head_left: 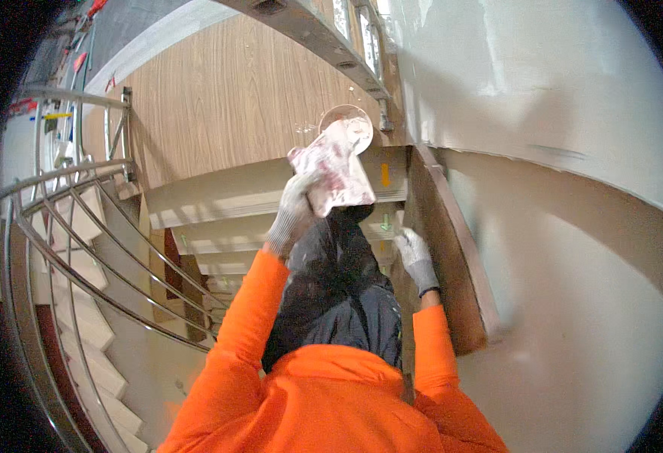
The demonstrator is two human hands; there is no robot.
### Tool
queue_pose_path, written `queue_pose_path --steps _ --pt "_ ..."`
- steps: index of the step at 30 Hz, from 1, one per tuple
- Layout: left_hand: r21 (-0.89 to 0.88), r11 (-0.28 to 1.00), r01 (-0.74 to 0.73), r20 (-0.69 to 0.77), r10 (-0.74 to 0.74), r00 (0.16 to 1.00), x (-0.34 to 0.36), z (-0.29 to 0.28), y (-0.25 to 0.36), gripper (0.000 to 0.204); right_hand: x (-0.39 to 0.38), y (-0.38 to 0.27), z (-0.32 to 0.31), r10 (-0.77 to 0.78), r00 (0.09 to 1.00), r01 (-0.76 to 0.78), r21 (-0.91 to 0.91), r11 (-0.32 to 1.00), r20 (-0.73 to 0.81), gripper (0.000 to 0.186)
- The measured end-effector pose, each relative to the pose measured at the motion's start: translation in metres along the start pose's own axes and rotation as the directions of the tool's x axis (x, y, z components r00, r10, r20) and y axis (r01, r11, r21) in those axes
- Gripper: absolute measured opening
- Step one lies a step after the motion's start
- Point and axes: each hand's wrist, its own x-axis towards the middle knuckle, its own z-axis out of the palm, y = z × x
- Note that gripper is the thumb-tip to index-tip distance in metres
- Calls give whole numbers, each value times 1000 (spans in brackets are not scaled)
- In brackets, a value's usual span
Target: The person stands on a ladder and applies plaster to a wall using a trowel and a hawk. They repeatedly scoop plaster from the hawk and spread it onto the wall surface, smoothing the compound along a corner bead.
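My left hand (295, 208), in a pale knitted glove, grips a flat, angular piece (339, 170) smeared with white paste and stained dark red; its exact kind is unclear. Just beyond and partly behind that piece is a round bucket (358, 130) with white paste inside, on the wood-patterned floor. Lower on the right, my right hand (416, 255), also gloved, has its fingers curled close to the brown side board of the stairs (452, 249). What it holds, if anything, is too small to make out.
Steps (271, 200) descend beneath me. A curved metal railing (112, 298) runs along the left. An aluminium ladder or scaffold part (324, 49) crosses the top. The patched wall (527, 83) rises at right. White paste specks lie near the bucket.
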Motion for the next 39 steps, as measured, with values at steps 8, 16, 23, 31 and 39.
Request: queue_pose_path --steps 8,16,23,31,39 --pt "-154 985 -76 -117 58 991 62 -139 -15 46 251 26 136 -266 941 192 -320 928 -208 46" --pt "-228 972 -51 -162 14 987 180 -221 -85 51 358 19 235 78 960 -222 -564 796 -269 92" --pt "875 379 -300 199 282 938 234 -293 -143 67 338 7 227 195 968 -249 -557 792 -155 89" --pt "824 491 -282 173 257 951 255 -253 -183 80 337 -12 200 288 943 -333 -523 784 -168 69" --pt "925 -309 -221 320 321 891 266 -239 -216 76 374 -24 179 -110 974 -47 -652 757 -197 35"
